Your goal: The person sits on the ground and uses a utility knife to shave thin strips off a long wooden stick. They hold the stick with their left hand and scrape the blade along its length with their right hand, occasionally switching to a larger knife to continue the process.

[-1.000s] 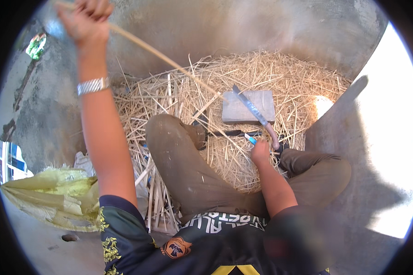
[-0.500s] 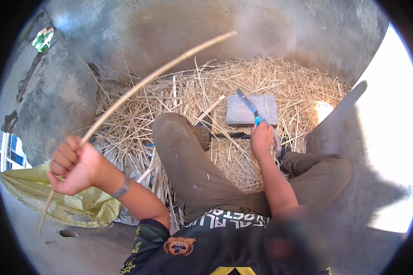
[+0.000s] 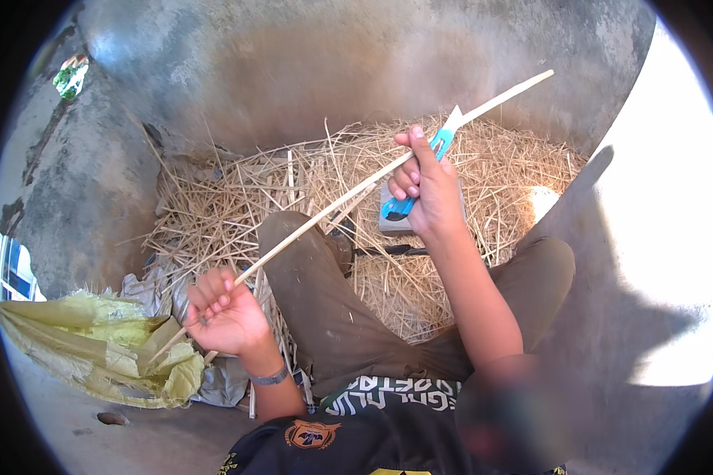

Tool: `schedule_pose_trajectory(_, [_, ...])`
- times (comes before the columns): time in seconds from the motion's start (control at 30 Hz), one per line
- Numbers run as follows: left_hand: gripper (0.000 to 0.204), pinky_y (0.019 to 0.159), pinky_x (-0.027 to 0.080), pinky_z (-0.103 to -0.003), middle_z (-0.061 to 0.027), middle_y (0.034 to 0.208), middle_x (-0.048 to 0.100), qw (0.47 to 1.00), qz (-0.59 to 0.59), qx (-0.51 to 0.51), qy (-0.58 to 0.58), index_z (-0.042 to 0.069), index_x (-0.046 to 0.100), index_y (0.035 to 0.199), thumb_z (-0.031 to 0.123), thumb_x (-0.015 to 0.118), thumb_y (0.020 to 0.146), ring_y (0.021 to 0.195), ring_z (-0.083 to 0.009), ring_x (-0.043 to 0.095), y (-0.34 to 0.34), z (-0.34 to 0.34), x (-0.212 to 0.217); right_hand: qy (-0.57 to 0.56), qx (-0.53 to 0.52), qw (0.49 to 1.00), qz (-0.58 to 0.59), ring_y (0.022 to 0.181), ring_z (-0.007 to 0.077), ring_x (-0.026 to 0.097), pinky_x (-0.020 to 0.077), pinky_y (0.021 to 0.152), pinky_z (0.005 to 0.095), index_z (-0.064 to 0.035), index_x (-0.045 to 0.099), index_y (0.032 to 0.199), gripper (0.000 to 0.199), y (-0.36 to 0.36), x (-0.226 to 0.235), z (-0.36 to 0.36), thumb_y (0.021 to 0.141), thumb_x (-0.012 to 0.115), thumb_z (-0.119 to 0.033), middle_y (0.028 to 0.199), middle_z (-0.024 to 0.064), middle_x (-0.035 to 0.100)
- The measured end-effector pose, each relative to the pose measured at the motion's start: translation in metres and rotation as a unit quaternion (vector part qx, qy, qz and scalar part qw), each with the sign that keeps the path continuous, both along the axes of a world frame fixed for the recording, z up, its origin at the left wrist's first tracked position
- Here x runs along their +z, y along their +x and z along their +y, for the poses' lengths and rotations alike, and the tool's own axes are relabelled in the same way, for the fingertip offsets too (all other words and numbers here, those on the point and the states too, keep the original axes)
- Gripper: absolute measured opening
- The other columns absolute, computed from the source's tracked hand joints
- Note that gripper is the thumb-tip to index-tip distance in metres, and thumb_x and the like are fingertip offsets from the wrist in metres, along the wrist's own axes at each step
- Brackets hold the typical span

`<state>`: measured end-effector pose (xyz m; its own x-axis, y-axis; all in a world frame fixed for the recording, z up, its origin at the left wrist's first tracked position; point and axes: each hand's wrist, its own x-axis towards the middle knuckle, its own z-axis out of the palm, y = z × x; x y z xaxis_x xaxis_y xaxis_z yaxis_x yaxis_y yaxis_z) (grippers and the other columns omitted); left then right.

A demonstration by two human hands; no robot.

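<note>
Pale cane [image 3: 348, 198] and blue-handled knife [image 3: 424, 170] above straw

The long thin cane slants up rightward; the knife's blade lies against it.

Grey block [image 3: 390, 222] mostly hidden behind right hand [image 3: 428, 190]; knife handle [image 3: 404, 204] partly covered.

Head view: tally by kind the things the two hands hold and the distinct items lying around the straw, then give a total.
Long pale stick, held by left hand and right hand: 1
Blue-handled knife, in the right hand: 1
Grey flat block: 1
Yellow-green sack: 1
Total: 4
</note>
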<state>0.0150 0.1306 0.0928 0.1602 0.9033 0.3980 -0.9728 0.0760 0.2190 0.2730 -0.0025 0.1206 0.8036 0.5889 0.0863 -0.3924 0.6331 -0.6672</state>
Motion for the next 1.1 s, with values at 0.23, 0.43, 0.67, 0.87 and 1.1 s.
schedule_pose_trajectory(0.23, [0.013, 0.082, 0.051, -0.039, -0.0106, 0.097, 0.062, 0.928, 0.347, -0.042, -0.132, 0.004, 0.057, 0.094, 0.016, 0.051, 0.095, 0.092, -0.0221, 0.060, -0.005, -0.069, -0.039, -0.102, 0.055, 0.988, -0.106, 0.046, 0.0050, 0.038, 0.0364, 0.045, 0.0238, 0.0009, 0.063, 0.101, 0.036, 0.044, 0.031, -0.020, 0.101, 0.066, -0.035, 0.057, -0.0055, 0.041])
schedule_pose_trajectory(0.43, [0.007, 0.076, 0.051, -0.034, -0.0102, 0.082, 0.062, 0.788, 0.478, -0.152, 0.357, 0.001, 0.059, 0.093, 0.008, 0.060, 0.094, 0.075, -0.0235, 0.061, -0.033, -0.090, 0.008, -0.150, 0.131, 0.966, -0.161, 0.043, 0.0052, 0.038, 0.0337, 0.042, 0.0236, 0.0001, 0.064, 0.094, 0.035, 0.060, 0.030, -0.036, 0.102, 0.065, -0.034, 0.054, -0.0060, 0.039])
schedule_pose_trajectory(0.67, [0.027, 0.067, 0.051, -0.034, -0.0132, 0.080, 0.060, 0.600, 0.615, 0.113, 0.499, -0.001, 0.056, 0.110, 0.018, 0.069, 0.096, 0.072, -0.0213, 0.060, 0.024, -0.097, 0.002, -0.107, 0.127, 0.979, -0.121, 0.042, 0.0044, 0.038, 0.0343, 0.041, 0.0221, -0.0004, 0.063, 0.092, 0.034, 0.054, 0.008, -0.038, 0.103, 0.064, -0.033, 0.052, -0.0065, 0.038])
schedule_pose_trajectory(0.87, [0.030, 0.047, 0.023, -0.019, 0.0066, 0.069, 0.041, 0.705, 0.633, -0.256, 0.193, 0.007, 0.053, 0.094, 0.032, 0.049, 0.110, 0.053, -0.0016, 0.032, 0.024, -0.091, -0.064, -0.263, 0.047, 0.934, -0.237, 0.044, 0.0094, 0.040, 0.0354, 0.046, 0.0270, 0.0026, 0.070, 0.099, 0.036, 0.065, -0.006, -0.034, 0.102, 0.063, -0.032, 0.053, -0.0015, 0.044])
schedule_pose_trajectory(1.1, [0.034, 0.046, 0.022, -0.019, 0.0061, 0.069, 0.038, 0.764, 0.569, -0.278, 0.125, 0.007, 0.053, 0.093, 0.035, 0.045, 0.111, 0.052, -0.0011, 0.028, 0.037, -0.083, -0.049, -0.214, -0.250, 0.769, -0.547, 0.057, 0.0290, 0.051, 0.0436, 0.059, 0.0401, 0.0014, 0.065, 0.088, 0.025, 0.052, -0.030, -0.008, 0.090, 0.068, -0.024, 0.064, 0.0136, 0.055])
